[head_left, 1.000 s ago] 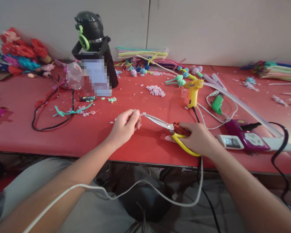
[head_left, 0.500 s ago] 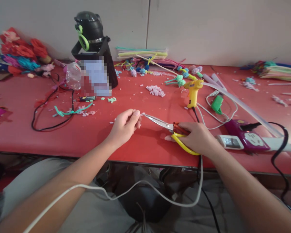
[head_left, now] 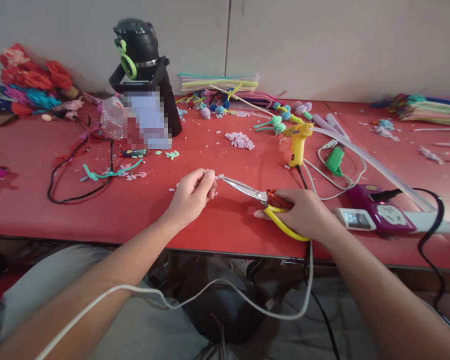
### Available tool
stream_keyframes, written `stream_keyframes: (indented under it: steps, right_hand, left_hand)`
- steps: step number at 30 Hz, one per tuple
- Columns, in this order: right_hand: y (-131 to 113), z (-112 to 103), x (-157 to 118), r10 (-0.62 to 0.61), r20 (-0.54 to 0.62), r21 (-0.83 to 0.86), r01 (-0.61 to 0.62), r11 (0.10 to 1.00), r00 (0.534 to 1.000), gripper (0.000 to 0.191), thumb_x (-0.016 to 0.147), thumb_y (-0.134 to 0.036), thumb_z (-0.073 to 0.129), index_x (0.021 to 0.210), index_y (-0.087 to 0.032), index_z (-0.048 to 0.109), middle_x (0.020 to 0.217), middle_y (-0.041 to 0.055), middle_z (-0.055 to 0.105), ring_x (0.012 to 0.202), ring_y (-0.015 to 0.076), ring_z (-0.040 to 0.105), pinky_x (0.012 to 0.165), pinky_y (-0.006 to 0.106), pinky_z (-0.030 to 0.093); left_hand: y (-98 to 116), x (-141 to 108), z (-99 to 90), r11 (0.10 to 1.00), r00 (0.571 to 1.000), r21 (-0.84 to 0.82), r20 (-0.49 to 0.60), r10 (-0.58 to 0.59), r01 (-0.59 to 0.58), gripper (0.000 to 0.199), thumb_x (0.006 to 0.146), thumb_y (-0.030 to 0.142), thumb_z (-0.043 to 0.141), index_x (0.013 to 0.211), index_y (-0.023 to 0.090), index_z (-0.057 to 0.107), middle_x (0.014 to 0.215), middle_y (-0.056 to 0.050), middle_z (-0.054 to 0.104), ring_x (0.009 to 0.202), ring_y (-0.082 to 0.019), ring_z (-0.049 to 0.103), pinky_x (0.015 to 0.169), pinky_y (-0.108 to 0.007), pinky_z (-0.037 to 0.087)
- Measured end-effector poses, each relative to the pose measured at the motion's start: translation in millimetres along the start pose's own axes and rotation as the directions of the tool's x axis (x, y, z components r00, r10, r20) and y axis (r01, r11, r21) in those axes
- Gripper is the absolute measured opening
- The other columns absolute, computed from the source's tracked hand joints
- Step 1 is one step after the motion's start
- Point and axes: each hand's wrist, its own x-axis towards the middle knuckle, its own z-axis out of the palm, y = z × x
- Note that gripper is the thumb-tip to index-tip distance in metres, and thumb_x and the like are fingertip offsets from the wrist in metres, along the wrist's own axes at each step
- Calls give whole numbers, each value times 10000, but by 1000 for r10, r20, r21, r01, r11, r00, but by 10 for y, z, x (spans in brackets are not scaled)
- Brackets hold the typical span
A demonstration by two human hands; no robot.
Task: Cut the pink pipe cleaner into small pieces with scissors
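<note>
My left hand (head_left: 195,194) pinches a small pale pink piece (head_left: 219,176) between thumb and forefinger, above the red table. My right hand (head_left: 303,212) is wrapped round the red and yellow handles of the scissors (head_left: 249,191). The blade tips point left and lie at the pale piece, close to my left fingertips. Behind the hands, a pile of pale pink cut pieces (head_left: 240,140) lies on the table. A yellow glue gun (head_left: 297,145) stands to the right of the pile.
A black bottle (head_left: 168,107) stands at the back left. Bundles of fuzzy stems (head_left: 221,82) lie along the wall. On the right are a purple power strip (head_left: 392,212), a green-handled tool (head_left: 335,160) and cables. A white cable (head_left: 217,282) hangs before the red table (head_left: 97,220).
The pale piece shows slightly more between my left fingertips and the scissor tips. Both hands hold almost the same place, and the whole view has shifted very slightly.
</note>
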Motion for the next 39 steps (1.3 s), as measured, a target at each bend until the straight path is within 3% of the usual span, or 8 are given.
stream_keyframes:
  steps: [9,14,28,39]
  right_hand:
    - [16,-1,-18,-49,-28,42,50,998,998,689,600,-888,614,613,-216,461,563,-29,377,550,115,314,483,252,272]
    - [21,1,-44,-41,-23,41,42,998,999,681,599,-857,653,612,-220,414,567,-38,371,570,116,301,490,250,266]
    - [13,-3,-20,-2,-6,77,2,997,1000,677,582,-862,652,606,-219,439,567,-37,359,576,120,300,490,257,273]
    - [26,-11,-19,-25,7,42,25,999,1000,689,591,-844,670,583,-218,381,555,-46,322,554,110,286,476,255,261]
  left_hand:
    - [-23,8,-5,997,999,77,-44,24,-20,410,1012,348,445,639,178,471,550,24,476,444,-55,404,425,-212,301]
    - [-19,9,-2,995,999,93,-36,34,-31,415,1009,391,454,653,179,483,558,18,497,447,-59,413,421,-215,304]
    - [-27,5,-1,999,1000,-29,5,12,-12,357,980,423,523,721,178,503,601,26,509,445,-46,388,415,-206,289]
    - [-20,2,-9,999,1000,33,-10,24,-24,372,979,438,517,710,184,481,612,23,517,456,-52,390,416,-210,288]
